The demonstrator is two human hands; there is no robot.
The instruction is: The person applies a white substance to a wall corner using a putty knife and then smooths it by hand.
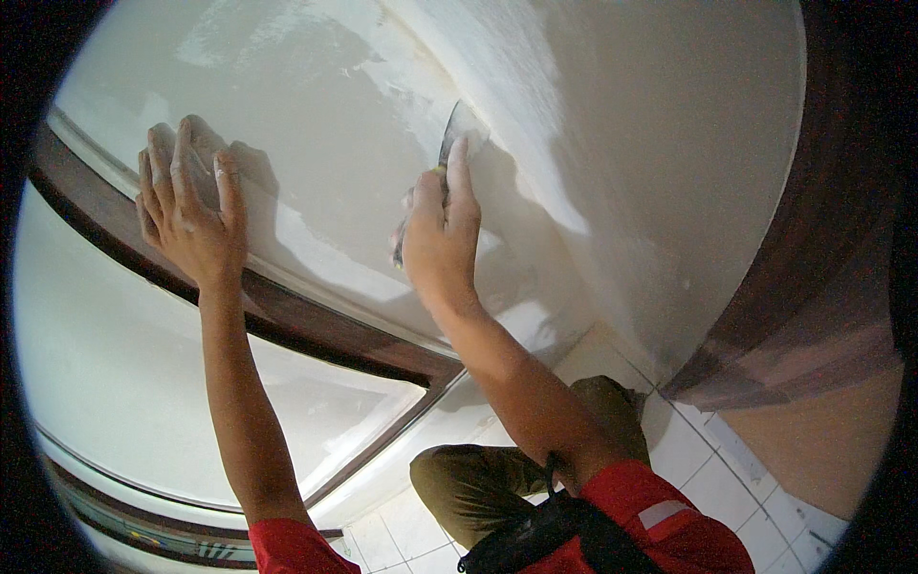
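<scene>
My right hand (pixel 442 225) is closed around a putty knife (pixel 463 129), its index finger stretched along the blade. The blade rests against the wall close to the inner corner, where white filler (pixel 411 100) is smeared. On the left, my left hand (pixel 196 210) lies with fingers spread against the grey-white wall (pixel 325 163), just above the dark wooden trim. White dust or filler coats the fingers of both hands. Most of the knife's handle is hidden in my grip.
Dark brown trim (pixel 335 337) runs along the wall below my hands. The adjoining wall (pixel 660 124) meets the corner on the right, with a dark brown frame (pixel 822 191) beyond. White floor tiles (pixel 722 493) lie below, near my bent knees. A black strap (pixel 545 536) crosses my red shirt.
</scene>
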